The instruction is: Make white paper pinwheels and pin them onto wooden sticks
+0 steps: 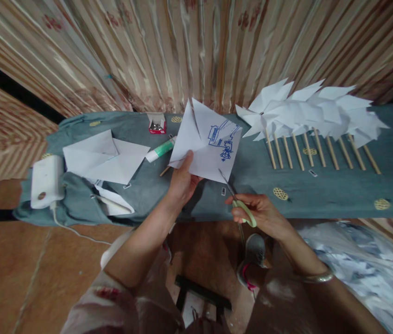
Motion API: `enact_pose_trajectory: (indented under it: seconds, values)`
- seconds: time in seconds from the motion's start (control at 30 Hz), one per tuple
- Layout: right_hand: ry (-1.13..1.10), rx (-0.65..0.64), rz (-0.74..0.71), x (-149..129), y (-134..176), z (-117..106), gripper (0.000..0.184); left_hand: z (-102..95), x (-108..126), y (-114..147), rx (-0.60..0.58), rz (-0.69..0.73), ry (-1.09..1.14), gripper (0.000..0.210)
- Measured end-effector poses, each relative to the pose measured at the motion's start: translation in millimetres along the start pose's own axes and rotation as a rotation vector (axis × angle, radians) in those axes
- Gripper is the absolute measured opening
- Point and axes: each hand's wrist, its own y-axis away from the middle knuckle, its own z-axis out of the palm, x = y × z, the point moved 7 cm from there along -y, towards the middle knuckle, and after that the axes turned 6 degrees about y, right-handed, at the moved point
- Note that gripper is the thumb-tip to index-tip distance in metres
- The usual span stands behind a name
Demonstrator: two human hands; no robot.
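Head view, reading left to right. A white charger block [46,181] with its cable sits at the left end of the desk [321,195], which is draped in grey-blue cloth. Beside it lie loose white paper sheets [104,157]. Further right, a small red box [157,124] stands near the back edge, and a green-and-white glue stick [161,150] lies with its long axis running diagonally, one end toward the red box.

Left hand [181,182]: grip closed on the lower left corner of a folded white paper square [205,141], thumb on top. The square is held above the desk centre, tilted, one corner pointing up toward the curtain and one down toward the scissors; blue print shows on its right flap.

Right hand [262,214]: grip closed through the green handles of the scissors [238,197]. Their long axis runs diagonally, blades pointing up-left, tips just at the square's lower edge; blade opening cannot be determined.

At right, a row of white paper pinwheels [307,113] on wooden sticks lies on the desk, sticks pointing toward the person.
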Motion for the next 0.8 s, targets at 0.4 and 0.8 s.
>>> enact_pose_trajectory:
  seconds: [0.4,0.8]
  values:
    - [0.011,-0.007,-0.054,-10.2,2.6,2.6,0.042,3.0,-10.2,8.5,-0.026,-0.052,-0.049,0.027]
    - [0.021,0.013,-0.047,-5.1,0.5,1.0,0.045,1.8,-11.2,7.4,-0.041,-0.055,-0.035,0.022]
